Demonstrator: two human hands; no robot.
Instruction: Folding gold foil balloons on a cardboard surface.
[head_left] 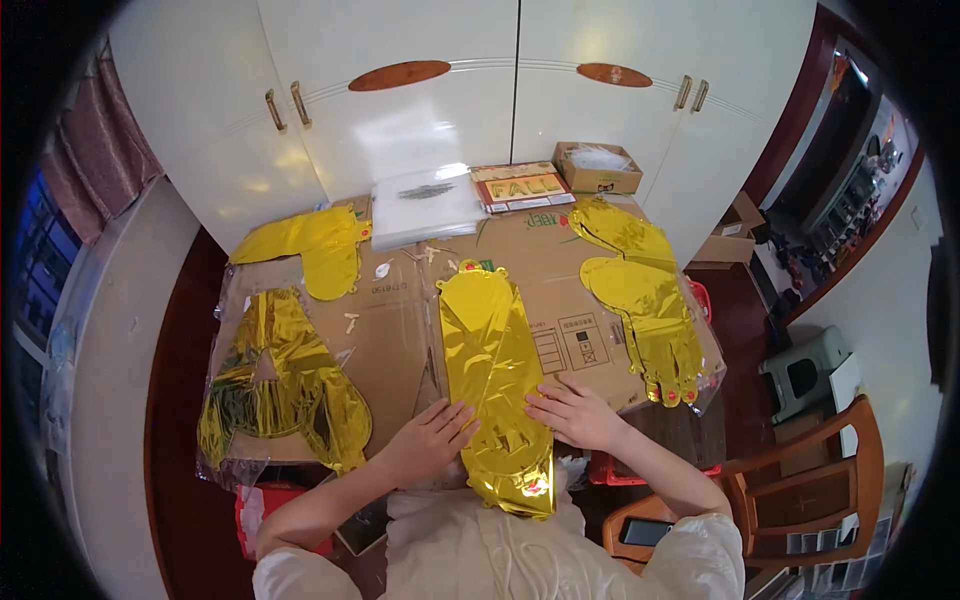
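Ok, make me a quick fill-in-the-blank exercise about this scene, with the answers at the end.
Of the left hand and the right hand, ____ touch the middle gold foil piece.
The phone lies on the seat of a wooden ____.
The small cardboard box stands to the ____ of the clear plastic stack.

Missing words: both; chair; right.

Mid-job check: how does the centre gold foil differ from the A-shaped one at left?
Shape: the centre foil is a long strip; the A foil spreads into two legs below a triangular hole.
Contact: the left hand and right hand lie on the centre foil; neither is on the A foil.
Position: the centre foil's near end shows against the shirt; the A foil lies clear of it.
Both are shiny, creased gold.
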